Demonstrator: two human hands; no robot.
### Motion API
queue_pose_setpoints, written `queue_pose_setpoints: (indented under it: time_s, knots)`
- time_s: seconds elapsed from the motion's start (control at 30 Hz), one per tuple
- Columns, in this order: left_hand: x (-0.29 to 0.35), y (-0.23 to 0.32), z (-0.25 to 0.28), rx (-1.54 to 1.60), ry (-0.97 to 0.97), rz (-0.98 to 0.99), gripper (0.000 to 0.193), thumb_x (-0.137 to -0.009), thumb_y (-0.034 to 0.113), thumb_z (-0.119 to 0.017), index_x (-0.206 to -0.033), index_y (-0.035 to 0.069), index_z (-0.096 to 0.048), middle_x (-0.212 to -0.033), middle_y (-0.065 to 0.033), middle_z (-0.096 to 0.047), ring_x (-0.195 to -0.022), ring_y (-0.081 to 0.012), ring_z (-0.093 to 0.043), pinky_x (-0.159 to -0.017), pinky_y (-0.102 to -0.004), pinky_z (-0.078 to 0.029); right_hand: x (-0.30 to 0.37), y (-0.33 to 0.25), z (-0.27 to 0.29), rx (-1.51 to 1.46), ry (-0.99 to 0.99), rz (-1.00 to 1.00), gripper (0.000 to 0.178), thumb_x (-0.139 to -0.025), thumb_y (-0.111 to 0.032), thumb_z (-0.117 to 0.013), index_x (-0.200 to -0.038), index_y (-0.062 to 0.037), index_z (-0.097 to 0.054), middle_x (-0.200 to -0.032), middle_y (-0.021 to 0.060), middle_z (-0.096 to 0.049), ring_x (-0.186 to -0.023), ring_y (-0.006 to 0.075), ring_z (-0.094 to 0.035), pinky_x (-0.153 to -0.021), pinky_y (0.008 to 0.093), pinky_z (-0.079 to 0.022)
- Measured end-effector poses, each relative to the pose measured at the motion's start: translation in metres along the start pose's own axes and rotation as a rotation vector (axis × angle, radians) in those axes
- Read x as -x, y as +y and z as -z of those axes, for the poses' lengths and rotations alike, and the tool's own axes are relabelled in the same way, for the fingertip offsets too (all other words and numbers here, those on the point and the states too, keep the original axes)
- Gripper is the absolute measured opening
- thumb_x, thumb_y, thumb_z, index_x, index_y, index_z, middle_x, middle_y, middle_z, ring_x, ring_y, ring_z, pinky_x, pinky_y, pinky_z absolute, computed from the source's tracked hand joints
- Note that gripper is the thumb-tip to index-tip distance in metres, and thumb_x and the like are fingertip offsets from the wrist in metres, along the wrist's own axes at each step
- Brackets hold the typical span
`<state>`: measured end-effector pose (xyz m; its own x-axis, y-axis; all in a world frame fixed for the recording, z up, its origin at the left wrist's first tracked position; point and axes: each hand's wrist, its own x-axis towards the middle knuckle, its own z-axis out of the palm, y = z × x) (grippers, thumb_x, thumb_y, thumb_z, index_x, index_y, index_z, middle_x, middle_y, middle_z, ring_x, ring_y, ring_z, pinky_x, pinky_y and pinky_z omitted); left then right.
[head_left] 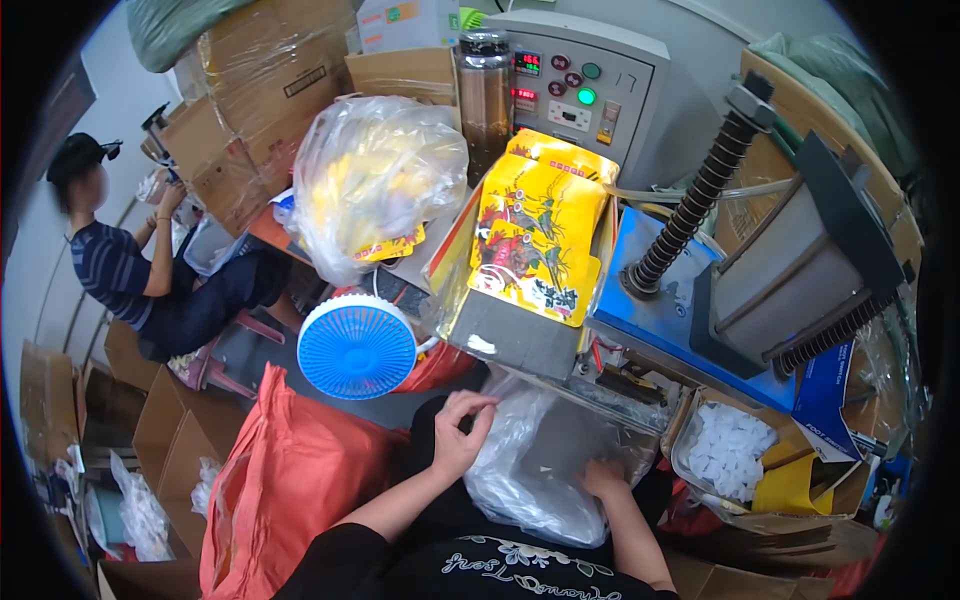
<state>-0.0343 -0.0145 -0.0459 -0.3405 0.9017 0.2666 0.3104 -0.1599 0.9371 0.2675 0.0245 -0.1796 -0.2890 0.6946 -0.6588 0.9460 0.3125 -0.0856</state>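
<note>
A clear plastic bag (535, 455) lies across my lap, with its upper edge up against the front of the workbench. My left hand (463, 432) is curled at the bag's left edge, thumb and forefinger pinched together on the film. My right hand (604, 482) is at the bag's right side, its fingers partly hidden by the plastic. Beyond the bag, a stack of yellow printed pouches (540, 235) rests in an open box on a grey block (510, 330).
A blue press (650, 270) with spring posts stands right of the pouches, before a control box (590, 90). Left are a blue fan (357, 348), a bulging clear bag (380, 180) and a red sack (290, 480). White scraps (728, 450) fill a bin. A person (130, 250) sits far left.
</note>
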Motion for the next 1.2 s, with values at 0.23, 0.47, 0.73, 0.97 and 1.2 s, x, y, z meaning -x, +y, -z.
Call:
queue_pose_setpoints:
  time_s: [0.23,0.47,0.73,0.97,1.2]
  knots:
    - [-0.117,0.02,-0.022,-0.677,-0.097,-0.434,0.036,-0.096,0.033,-0.05,-0.116,0.007,-0.066,-0.127,-0.0123,-0.057,-0.124,-0.0321,-0.049,-0.106,-0.0482,-0.034,0.05,-0.039,0.048,-0.268,0.305,0.159,0.043,-0.089,-0.04,-0.061,-0.12,-0.0103,-0.063,-0.114,0.0188,-0.066,-0.107,0.0367,-0.062,-0.088,0.0462,-0.051]
    - [-0.197,-0.005,-0.07,-0.742,-0.131,-0.327,0.044,-0.095,0.043,-0.051,-0.123,0.011,-0.063,-0.135,-0.0151,-0.052,-0.126,-0.0301,-0.048,-0.112,-0.0451,-0.031,0.086,-0.025,0.028,-0.422,0.329,0.137,0.045,-0.088,-0.042,-0.064,-0.12,-0.01,-0.065,-0.113,0.0168,-0.067,-0.105,0.037,-0.063,-0.091,0.045,-0.05]
    - [-0.168,0.017,-0.011,-0.328,-0.356,-0.211,0.048,-0.092,0.036,-0.062,-0.129,0.006,-0.058,-0.13,-0.0182,-0.057,-0.116,-0.0318,-0.057,-0.099,-0.0404,-0.045,0.078,-0.012,0.015,-0.538,0.474,0.267,0.037,-0.088,-0.028,-0.066,-0.115,-0.0033,-0.066,-0.108,0.0211,-0.068,-0.103,0.0388,-0.064,-0.091,0.0441,-0.049]
    - [-0.026,0.192,0.196,-0.424,-0.484,0.091,0.035,-0.098,0.03,-0.057,-0.111,-0.001,-0.067,-0.093,-0.0064,-0.07,-0.087,-0.0114,-0.064,-0.079,-0.0275,-0.051,0.064,0.002,-0.01,-0.524,0.556,0.374,0.031,-0.089,-0.021,-0.065,-0.113,-0.0016,-0.064,-0.104,0.0183,-0.069,-0.099,0.0326,-0.066,-0.086,0.039,-0.05]
    - [0.18,0.124,0.295,-0.918,0.024,0.562,0.031,-0.096,0.026,-0.046,-0.101,0.004,-0.067,-0.094,-0.0212,-0.069,-0.085,-0.0326,-0.068,-0.077,-0.0448,-0.051,0.062,-0.008,-0.006,-0.556,0.452,0.401,0.032,-0.087,-0.018,-0.065,-0.114,-0.0007,-0.064,-0.102,0.0194,-0.069,-0.094,0.0332,-0.066,-0.083,0.0398,-0.05]
